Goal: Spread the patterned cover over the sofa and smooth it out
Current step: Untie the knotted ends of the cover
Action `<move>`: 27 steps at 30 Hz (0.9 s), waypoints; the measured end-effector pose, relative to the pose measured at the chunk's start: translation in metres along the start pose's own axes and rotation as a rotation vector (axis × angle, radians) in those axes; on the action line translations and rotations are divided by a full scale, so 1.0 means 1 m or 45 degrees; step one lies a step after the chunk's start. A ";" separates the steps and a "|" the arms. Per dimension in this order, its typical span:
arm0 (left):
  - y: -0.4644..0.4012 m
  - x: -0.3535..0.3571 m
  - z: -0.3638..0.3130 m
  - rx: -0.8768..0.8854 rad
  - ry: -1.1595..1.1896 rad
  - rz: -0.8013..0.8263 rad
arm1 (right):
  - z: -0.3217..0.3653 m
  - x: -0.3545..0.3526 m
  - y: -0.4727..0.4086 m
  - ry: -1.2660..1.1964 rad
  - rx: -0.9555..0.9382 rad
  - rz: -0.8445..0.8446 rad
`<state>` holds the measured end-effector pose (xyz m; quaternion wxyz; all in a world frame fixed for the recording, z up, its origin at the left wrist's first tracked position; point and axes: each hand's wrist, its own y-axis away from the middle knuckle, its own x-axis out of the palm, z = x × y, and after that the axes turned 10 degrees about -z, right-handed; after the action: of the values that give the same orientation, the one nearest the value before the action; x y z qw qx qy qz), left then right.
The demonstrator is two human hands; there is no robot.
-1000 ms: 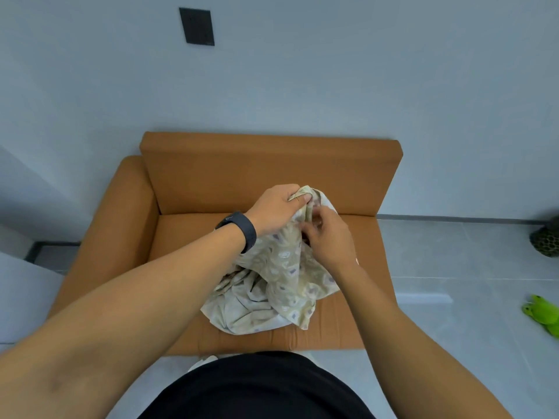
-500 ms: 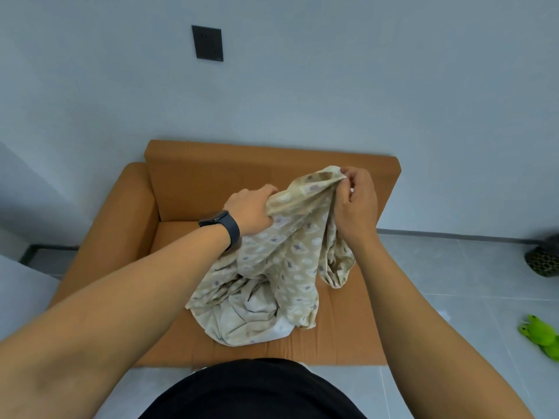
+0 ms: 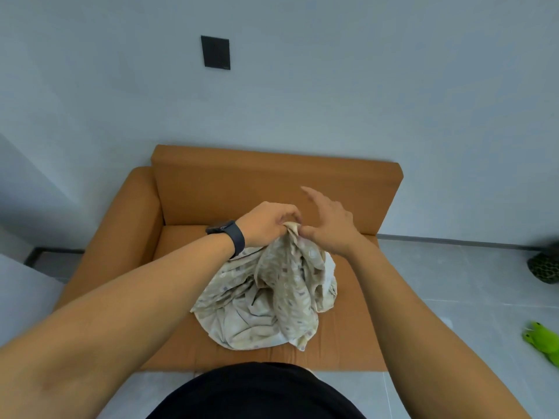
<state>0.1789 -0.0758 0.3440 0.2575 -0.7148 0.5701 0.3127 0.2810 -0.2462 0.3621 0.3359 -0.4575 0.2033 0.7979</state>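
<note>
Both hands meet at the bunched beige patterned fabric cover (image 3: 272,300) heaped on the orange sofa's (image 3: 272,182) seat: left hand (image 3: 266,223) clenched on its top fold, right hand (image 3: 329,225) spread open, thumb touching it.

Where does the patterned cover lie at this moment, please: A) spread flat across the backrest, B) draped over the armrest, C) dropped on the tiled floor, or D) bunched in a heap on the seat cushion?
D: the patterned cover sits crumpled on the sofa seat, its top pinched by the left hand, with the right hand open beside it.
</note>
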 end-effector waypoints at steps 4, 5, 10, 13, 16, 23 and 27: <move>0.014 0.007 0.016 -0.010 -0.017 -0.148 | -0.002 0.010 -0.001 0.079 0.048 0.259; 0.017 0.008 0.021 -0.019 -0.039 -0.186 | -0.005 0.011 0.001 0.018 0.043 0.234; 0.026 0.015 0.044 -0.097 -0.228 -0.299 | 0.007 0.002 0.007 -0.462 0.016 -0.120; 0.019 0.015 0.035 -0.072 0.060 -0.218 | 0.018 -0.011 0.004 -0.525 -0.045 -0.060; 0.010 0.014 0.013 -0.080 0.420 -0.161 | 0.023 -0.023 -0.001 -0.467 -0.129 -0.133; -0.005 -0.003 0.006 -0.132 0.247 0.062 | 0.046 -0.077 -0.027 -0.202 -0.134 -0.646; -0.039 -0.076 0.013 -0.144 -0.043 -0.099 | 0.040 -0.116 -0.060 -0.080 -0.024 -0.907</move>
<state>0.2033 -0.0081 0.3915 0.2382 -0.7445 0.5188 0.3461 0.3414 -0.2203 0.4813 0.5948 -0.4779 0.0131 0.6462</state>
